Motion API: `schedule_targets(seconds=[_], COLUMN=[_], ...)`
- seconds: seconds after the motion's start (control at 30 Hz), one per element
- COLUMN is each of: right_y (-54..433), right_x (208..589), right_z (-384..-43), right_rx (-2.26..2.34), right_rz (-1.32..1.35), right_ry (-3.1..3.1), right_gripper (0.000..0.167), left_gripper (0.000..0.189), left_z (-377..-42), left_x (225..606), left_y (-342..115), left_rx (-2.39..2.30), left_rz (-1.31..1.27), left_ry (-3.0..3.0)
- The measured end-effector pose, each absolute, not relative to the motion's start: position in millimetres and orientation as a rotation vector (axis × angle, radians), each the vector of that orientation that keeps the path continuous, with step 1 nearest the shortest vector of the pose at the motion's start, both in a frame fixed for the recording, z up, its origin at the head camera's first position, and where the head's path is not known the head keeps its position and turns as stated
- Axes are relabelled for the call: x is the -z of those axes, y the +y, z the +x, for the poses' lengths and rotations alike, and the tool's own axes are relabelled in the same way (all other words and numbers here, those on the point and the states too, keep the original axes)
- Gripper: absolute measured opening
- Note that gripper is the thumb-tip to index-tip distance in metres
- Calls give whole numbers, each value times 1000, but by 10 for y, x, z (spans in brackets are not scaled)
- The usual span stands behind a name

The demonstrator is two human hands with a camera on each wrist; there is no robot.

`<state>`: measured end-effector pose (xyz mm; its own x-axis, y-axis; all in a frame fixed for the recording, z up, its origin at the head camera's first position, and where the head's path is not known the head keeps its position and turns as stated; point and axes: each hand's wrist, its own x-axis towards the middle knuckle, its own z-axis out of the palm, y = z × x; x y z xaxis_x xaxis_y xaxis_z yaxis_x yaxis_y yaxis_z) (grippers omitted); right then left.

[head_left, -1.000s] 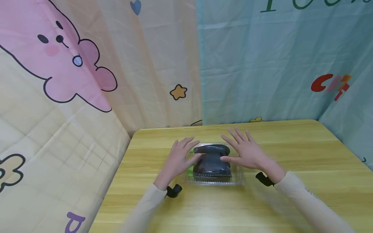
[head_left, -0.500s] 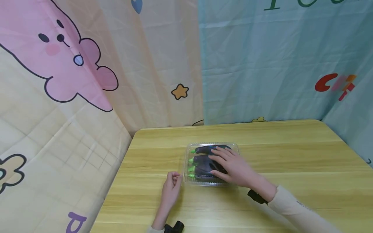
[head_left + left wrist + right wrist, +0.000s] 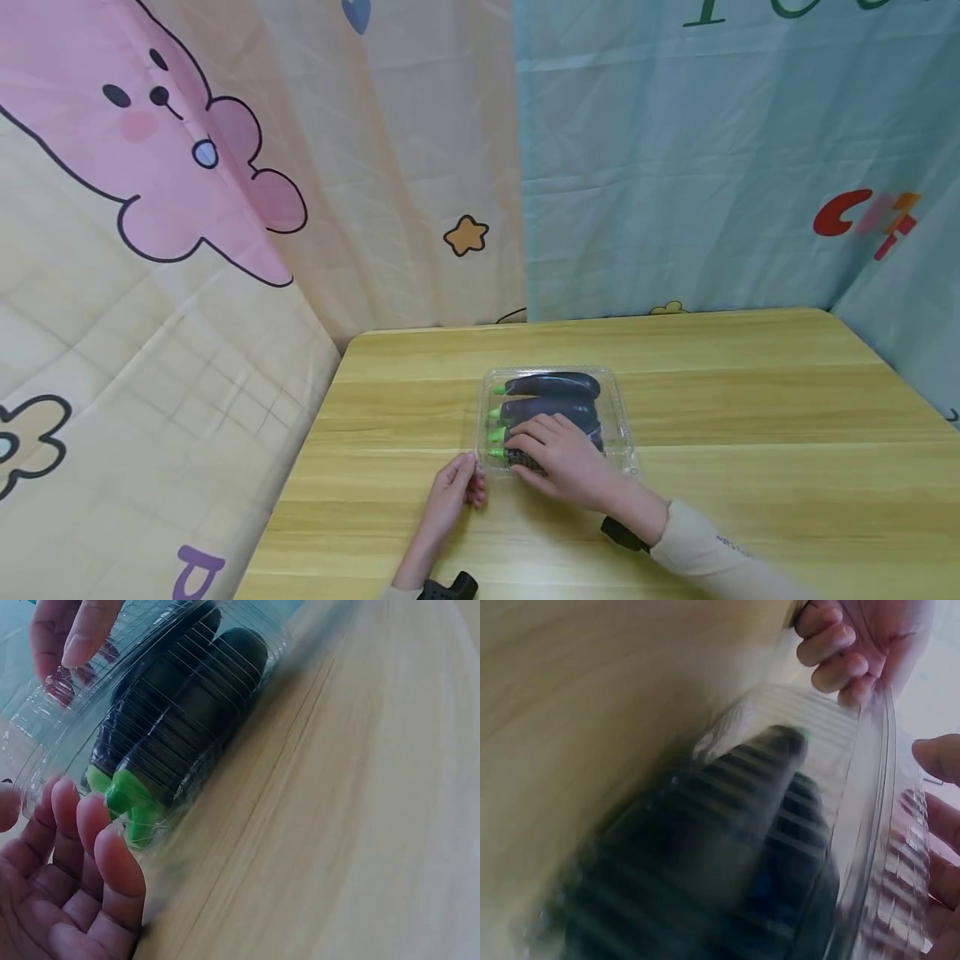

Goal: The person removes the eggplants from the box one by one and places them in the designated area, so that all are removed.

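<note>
A clear plastic clamshell box [image 3: 618, 404] lies on the table with its lid down in the head view. Inside are several dark purple eggplants [image 3: 551, 385] with green stem ends to the left. At the near left corner, my left hand [image 3: 452, 492] pinches the box's rim between thumb and forefinger, its other fingers curled. My right hand [image 3: 570, 465] rests over the lid's near side, fingers loosely bent and spread. Both hands also show in the left wrist view, the left fingers [image 3: 112, 862] beside the green stems. Blur softens the box in the right wrist view.
The wooden table [image 3: 750, 433] extends around the box, more widely to the right. Printed curtains [image 3: 405, 167] hang behind it and along its sides. A black strap-on camera [image 3: 624, 533] sits at the right wrist.
Both hands came down from spread above the box. The left moved to its near left corner and took hold there; the right moved across the lid toward the near side, baring more eggplants.
</note>
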<state>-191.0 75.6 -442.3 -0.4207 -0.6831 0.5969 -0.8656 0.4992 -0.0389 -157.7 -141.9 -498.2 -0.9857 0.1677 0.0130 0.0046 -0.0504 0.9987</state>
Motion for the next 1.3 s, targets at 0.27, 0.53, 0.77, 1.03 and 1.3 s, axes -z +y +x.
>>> schedule_targets(seconds=[0.27,0.53,0.77,1.03,1.3], right_y=[669,610,515,445,412], right_x=[4476,4543,4586,4551,4571], right_z=[-1897,-1899,-1889,-1862,-1872], right_rx=[-457,-474,-509,-527,-577], right_rz=[1261,1261,1161,1056,1016], right_ry=[-2248,-2178,-2158,-2215,-2205], right_gripper=[27,17,20,23,23], left_gripper=[45,45,46,47,39], left_z=[-1556,-1574,-1582,-1592,-1612], left_x=[5001,4995,5011,5010,4994], left_y=[-1416,-1451,-1481,-1490,-1508], left_rx=[-2191,-2166,-2176,-2188,-2205], left_rz=[198,227,250,232,232], left_ry=[2044,2027,2003,1942,1902])
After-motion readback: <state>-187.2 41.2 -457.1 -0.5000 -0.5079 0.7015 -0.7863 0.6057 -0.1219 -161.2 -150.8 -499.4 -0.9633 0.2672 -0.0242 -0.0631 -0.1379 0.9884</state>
